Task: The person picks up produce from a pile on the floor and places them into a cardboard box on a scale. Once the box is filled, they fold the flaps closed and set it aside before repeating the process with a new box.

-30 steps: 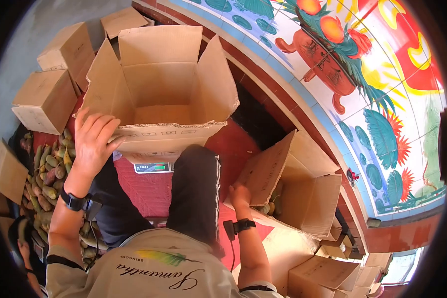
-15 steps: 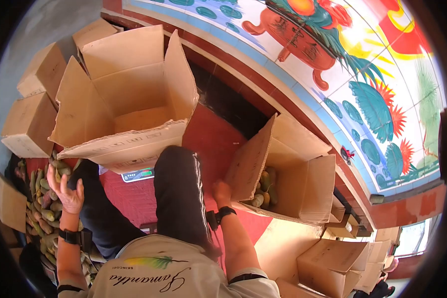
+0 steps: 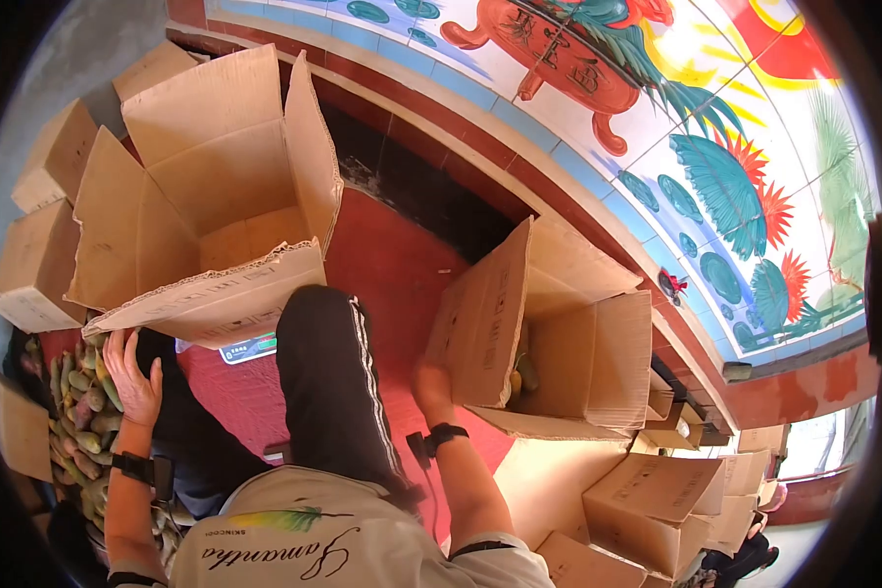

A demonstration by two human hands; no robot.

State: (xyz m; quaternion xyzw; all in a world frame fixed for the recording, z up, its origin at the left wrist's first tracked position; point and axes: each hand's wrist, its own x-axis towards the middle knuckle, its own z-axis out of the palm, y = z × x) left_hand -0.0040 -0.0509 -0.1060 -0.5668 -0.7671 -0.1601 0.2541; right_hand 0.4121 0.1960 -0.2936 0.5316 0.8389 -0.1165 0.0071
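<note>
My left hand [image 3: 132, 377] has its fingers spread, with the fingertips at the lower edge of the large open box [image 3: 206, 304]. No object shows in its palm. Beside it on the left lies a pile of green and reddish oblong produce [image 3: 86, 416]. My right hand [image 3: 431, 384] is against the side of the second open box [image 3: 480, 323], its fingers hidden or blurred there. Some green produce [image 3: 527, 372] lies inside that box. Between my legs, a scale with a lit display [image 3: 249, 349] shows partly under the large box, which looks bare inside.
Closed cartons [image 3: 39, 260] stand at the left wall. More open cartons [image 3: 647, 490] are at the lower right, near a person in dark clothes [image 3: 745, 559]. A painted tile wall [image 3: 559, 88] runs behind the boxes. A red mat [image 3: 382, 255] covers the floor.
The view has shifted, so the boxes appear further left. My left hand has come up against the large box's edge. The second box stands more upright, and less produce shows inside it.
</note>
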